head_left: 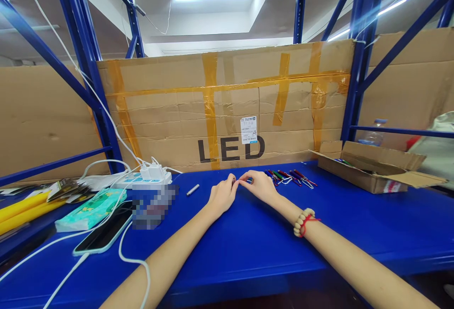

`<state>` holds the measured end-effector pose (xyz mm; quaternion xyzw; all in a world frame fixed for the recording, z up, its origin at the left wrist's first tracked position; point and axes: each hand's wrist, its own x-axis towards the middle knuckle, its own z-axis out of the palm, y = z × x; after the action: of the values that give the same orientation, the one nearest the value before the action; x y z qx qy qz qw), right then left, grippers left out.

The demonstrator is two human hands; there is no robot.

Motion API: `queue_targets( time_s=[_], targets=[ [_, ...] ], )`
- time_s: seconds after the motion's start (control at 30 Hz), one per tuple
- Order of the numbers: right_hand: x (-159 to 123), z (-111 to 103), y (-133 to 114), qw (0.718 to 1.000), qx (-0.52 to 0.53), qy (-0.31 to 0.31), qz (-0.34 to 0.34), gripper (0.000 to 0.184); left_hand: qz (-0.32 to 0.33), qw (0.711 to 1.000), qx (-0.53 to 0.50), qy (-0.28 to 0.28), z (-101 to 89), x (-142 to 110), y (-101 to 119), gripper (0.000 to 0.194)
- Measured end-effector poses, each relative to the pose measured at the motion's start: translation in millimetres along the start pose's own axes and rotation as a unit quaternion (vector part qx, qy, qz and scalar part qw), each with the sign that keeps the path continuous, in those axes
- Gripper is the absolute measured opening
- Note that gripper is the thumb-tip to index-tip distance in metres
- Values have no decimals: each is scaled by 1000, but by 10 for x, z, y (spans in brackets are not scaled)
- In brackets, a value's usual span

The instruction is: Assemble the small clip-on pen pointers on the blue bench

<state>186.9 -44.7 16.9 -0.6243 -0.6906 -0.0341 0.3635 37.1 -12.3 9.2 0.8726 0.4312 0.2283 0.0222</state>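
Note:
Near the middle of the blue tabletop, my left hand and my right hand meet at the fingertips. Both are closed in a pinch. A tiny dark spot shows at the left fingertips, but what they hold is too small and covered to name. Just beyond my right hand lies a row of slim red, green and dark pieces with metal wire loops. To the left of my left hand is a short silvery white stick. A beaded bracelet with red string circles my right wrist.
On the left are a phone with a cable, a green tissue pack, a power strip and yellow rolls. An open cardboard box stands at right. A large cardboard sheet closes off the back.

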Motion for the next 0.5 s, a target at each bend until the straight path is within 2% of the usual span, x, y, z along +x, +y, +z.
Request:
queue_targets(
  time_s=[0.3, 0.5],
  targets=[
    [4, 14, 19, 1000, 2, -1, -8, 14, -3, 1000, 9, -3, 23, 6, -1, 16],
    [0, 20, 15, 1000, 5, 3, -9, 15, -7, 1000, 16, -9, 34, 14, -9, 16]
  ],
)
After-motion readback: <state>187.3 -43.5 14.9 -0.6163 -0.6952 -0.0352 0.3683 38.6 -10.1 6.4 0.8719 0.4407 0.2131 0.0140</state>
